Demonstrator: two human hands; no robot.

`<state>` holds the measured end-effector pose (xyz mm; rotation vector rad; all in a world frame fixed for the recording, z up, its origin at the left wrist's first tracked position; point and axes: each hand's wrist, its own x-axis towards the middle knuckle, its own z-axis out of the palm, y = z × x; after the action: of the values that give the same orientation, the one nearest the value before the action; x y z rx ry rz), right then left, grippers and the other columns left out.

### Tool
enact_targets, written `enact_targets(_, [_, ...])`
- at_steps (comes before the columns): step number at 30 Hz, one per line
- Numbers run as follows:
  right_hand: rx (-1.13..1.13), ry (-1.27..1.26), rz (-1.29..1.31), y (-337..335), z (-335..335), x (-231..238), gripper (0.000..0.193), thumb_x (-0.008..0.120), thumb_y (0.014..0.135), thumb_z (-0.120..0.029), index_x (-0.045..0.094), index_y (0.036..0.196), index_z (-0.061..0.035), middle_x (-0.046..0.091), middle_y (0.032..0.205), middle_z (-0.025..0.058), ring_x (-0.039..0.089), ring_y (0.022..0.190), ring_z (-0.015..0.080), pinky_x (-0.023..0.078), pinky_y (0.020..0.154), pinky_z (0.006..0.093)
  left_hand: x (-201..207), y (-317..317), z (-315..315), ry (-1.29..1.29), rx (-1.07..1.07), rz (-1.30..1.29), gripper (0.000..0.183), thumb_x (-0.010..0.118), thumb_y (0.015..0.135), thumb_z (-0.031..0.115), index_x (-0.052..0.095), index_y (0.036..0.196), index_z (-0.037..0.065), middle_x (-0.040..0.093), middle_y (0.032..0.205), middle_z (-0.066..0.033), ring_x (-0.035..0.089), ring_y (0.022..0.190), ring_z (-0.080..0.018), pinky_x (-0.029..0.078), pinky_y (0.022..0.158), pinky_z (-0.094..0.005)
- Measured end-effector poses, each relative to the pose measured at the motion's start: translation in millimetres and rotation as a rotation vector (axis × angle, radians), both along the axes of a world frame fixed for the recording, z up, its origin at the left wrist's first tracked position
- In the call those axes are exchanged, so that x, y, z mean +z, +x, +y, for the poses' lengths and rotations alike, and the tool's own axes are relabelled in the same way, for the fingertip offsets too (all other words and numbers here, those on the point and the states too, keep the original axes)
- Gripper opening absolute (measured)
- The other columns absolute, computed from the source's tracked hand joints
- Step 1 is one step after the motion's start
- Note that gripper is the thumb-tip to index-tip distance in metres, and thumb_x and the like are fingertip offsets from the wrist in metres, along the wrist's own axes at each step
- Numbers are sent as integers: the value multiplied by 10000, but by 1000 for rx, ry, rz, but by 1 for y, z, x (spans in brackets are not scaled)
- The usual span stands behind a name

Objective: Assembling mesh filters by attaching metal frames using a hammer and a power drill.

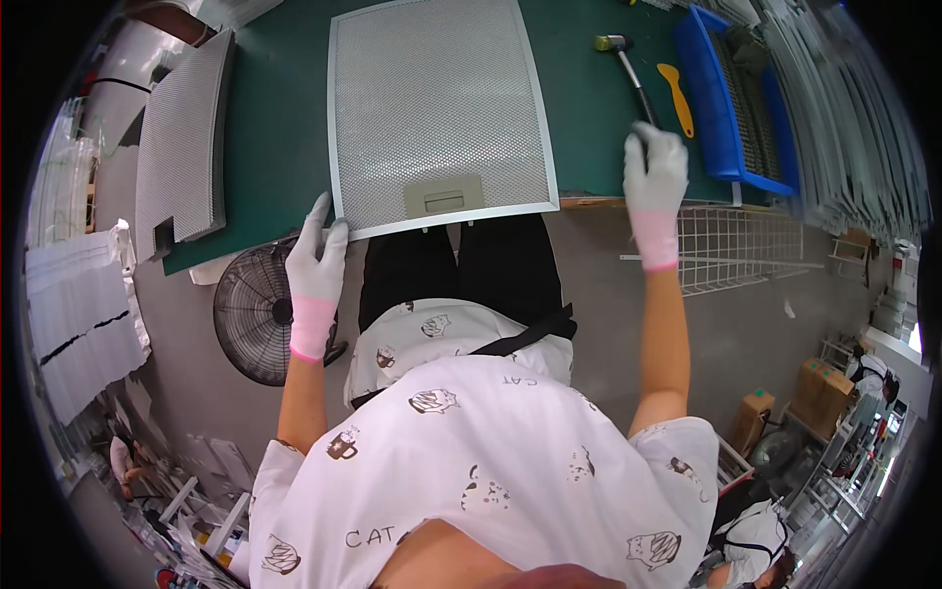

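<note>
A framed metal mesh filter panel [442, 98] lies on the green tabletop, its near edge reaching the table's front. A beige plate with a recessed pull [444, 196] sits in its near edge. My left hand [319, 250], in a white glove with a pink cuff, is at the panel's near left corner, fingers stretched and apart. Gloved the same way, my right hand [655, 177] is over the front edge at right, fingers extended toward the handle end of a small mallet [628, 74]. Whether the fingertips touch that handle I cannot tell. Beside the mallet lies a yellow scraper [676, 98].
A blue bin [721, 108] of dark, thin parts stands at the table's right, beside stacked pale strips [834, 118]. Mesh sheets [186, 142] are stacked at left. Below the table are a black floor fan [257, 314] and a white wire rack [736, 250]. Other people are in the background.
</note>
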<state>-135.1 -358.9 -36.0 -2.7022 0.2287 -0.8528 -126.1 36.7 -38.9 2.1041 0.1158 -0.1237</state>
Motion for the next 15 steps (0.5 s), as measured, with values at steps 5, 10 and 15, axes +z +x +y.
enact_targets(5, [-204, -201, 101, -21, 21, 5, 403, 631, 833, -227, 553, 1200, -81, 553, 1082, 164, 506, 1056, 340, 435, 880, 442, 11, -2, -13, -258, 94, 151, 498, 560, 923, 113, 414, 1391, 22, 612, 785, -11, 535, 611, -30, 427, 546, -161])
enact_targets(10, [-230, -433, 315, 37, -41, -6, 388, 540, 880, -109, 496, 1265, -83, 574, 916, 153, 612, 878, 319, 519, 735, 436, 11, -7, -57, -383, 146, 122, 592, 591, 922, 148, 324, 1432, 11, 609, 756, -17, 566, 585, -64, 436, 522, -176])
enact_targets(15, [50, 210, 188, -30, 0, 27, 456, 501, 930, -99, 403, 1374, -68, 577, 1038, 207, 584, 927, 386, 466, 823, 437, 10, -13, -63, -330, 153, 138, 598, 581, 914, 135, 320, 1441, 33, 638, 815, -47, 629, 612, -101, 443, 506, -188])
